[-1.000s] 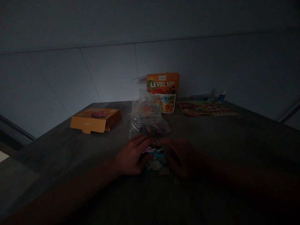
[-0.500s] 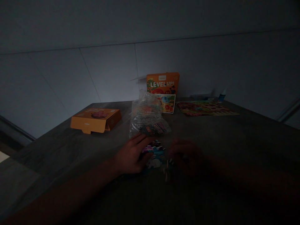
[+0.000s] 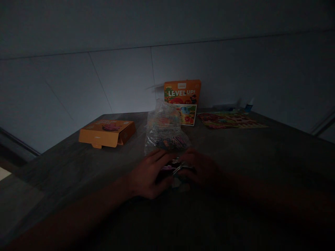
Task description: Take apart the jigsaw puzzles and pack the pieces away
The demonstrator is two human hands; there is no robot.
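Observation:
Small jigsaw puzzle pieces [image 3: 168,167] with purple, dark and pale patches lie on the grey table in front of me, mostly covered by my hands. My left hand [image 3: 153,173] curves round their left side, with the fingers at the far edge and the thumb on the near side. From the right, my right hand [image 3: 200,167] pinches a tilted puzzle piece [image 3: 180,168], its pale edge showing over the others. Dim light and blur hide the exact contact of the fingertips.
A clear plastic bag [image 3: 163,130] with more pieces lies just beyond my hands. Behind it stand an orange box [image 3: 183,87] and a picture card [image 3: 190,115]. An opened orange box [image 3: 104,134] lies left; a printed sheet [image 3: 230,120] and small bottle [image 3: 249,105] are right.
My right hand has moved left and inward, bringing the piece over the puzzle pieces beside my left hand. The left hand has stayed nearly in place.

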